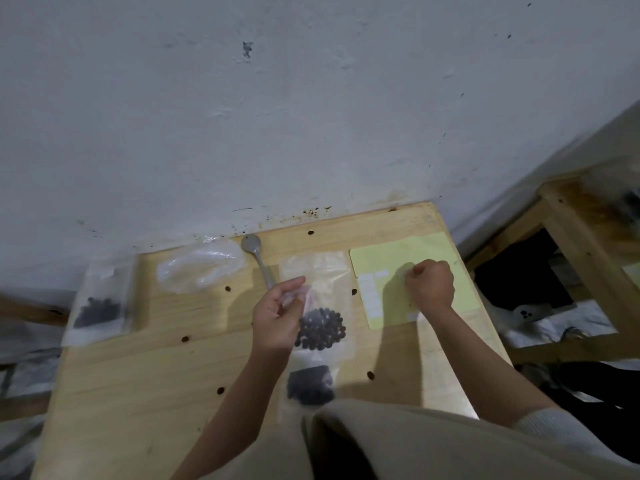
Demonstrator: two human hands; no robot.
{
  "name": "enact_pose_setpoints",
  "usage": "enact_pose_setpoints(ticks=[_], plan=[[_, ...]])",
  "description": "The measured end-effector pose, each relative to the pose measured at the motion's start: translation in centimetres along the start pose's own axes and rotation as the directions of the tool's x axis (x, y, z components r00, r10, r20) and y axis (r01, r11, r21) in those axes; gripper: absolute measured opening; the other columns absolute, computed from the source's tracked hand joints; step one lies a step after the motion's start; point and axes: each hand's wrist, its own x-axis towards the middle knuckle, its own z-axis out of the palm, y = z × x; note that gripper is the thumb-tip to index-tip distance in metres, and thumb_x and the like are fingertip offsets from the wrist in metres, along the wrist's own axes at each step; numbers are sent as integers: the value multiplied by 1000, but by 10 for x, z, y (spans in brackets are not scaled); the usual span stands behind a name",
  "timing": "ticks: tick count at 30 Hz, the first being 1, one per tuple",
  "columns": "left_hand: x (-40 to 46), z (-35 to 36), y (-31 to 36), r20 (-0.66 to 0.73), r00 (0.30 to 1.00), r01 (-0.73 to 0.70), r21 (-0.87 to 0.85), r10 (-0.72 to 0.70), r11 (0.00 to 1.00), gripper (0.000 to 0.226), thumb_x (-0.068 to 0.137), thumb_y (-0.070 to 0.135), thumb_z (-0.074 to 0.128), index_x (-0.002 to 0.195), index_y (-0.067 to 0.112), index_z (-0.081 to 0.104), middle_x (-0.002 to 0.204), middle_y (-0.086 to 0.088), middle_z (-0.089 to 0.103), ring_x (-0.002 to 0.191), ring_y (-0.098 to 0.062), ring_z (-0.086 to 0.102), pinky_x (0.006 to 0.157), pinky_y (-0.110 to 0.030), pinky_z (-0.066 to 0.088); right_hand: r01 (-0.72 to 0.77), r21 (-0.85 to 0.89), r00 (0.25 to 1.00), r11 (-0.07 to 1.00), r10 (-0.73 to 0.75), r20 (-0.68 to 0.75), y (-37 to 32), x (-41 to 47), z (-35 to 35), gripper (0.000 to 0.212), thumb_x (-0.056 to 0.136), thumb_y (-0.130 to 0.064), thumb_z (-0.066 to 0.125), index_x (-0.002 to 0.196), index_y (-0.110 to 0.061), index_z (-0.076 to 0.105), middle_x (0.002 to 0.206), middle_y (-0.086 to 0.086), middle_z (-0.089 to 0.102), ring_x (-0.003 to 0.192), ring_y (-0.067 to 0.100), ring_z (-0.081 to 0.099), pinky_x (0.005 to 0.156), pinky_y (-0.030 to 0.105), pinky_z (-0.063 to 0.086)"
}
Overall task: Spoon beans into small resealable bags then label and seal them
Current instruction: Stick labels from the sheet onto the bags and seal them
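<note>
Bean bag [320,327] beside spoon [258,259], left fingers [294,284] pinching it, right fingers [417,271] curled on label sheet [436,247].

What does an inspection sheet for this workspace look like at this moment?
Surface: wooden table against a stained wall; dark spots dot the wood.
Job's things: three bags of beans, one at the left edge, one mid-table, one nearest the person; spoon lying near the wall; yellow label sheet with white labels.
Clutter: crumpled plastic beside the spoon.
Grippers: left hand pinches the top of the mid-table bag; right hand is fisted on the label sheet, seemingly picking at a label.
Cables: nothing seen.
Surroundings: wooden frame on the right, dark items under it, too blurred to name.
</note>
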Motion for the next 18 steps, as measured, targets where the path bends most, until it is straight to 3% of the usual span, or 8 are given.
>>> enact_pose_setpoints(ticks=[3,6,8,10,12,16,18], plan=[[3,3,-3,-2,1000,5,16,-5,1000,27,91,4,56,104,25,66,101,18,68,75,-17,54,80,-47,56,15,-72,1000,997,-13,17,-3,2,2,17,85,-14,57,94,-6,70,108,17,54,95,39,55,71,36,45],[3,7,-2,25,1000,-2,36,2,999,29,91,1,56,109,22,64,92,22,70,81,-21,54,79,-58,52,44,30,999,999,-44,-2,-4,-1,-5,17,87,-12,55,91,0,67,99,17,62,86,35,59,67,35,48],[3,10,0,33,999,-15,55,13,998,33,90,0,57,111,25,64,106,17,68,89,-11,63,87,-48,54,52,210,999,976,-48,-22,-10,-11,-18,16,88,-14,58,87,1,65,86,9,65,76,26,59,63,29,45],[3,13,3,44,999,-17,68,14,998,38,89,0,58,113,29,62,121,13,61,105,2,58,98,-38,49,71,398,997,914,-76,-4,-24,-31,-35,15,86,-17,64,81,-4,64,77,2,64,71,17,58,60,24,41],[2,15,5,68,998,-14,69,10,998,40,89,0,58,117,29,62,121,18,58,118,-5,53,103,-39,45,116,527,985,842,-164,45,-40,-54,-47,18,81,-19,71,72,-6,64,69,0,65,65,12,60,59,19,45],[-7,19,15,120,991,-74,80,64,994,40,89,-2,57,120,23,62,116,26,57,122,0,49,104,-28,41,110,684,934,721,-310,177,-64,-93,-50,17,76,-15,77,65,-13,64,63,7,64,57,19,60,58,32,52],[-12,19,21,142,984,-120,62,110,991,39,88,-3,58,116,24,63,119,22,59,117,7,50,100,-21,44,116,696,917,708,-346,200,-73,-103,-48,17,76,-16,78,65,-15,65,60,4,62,56,17,59,56,31,51]])
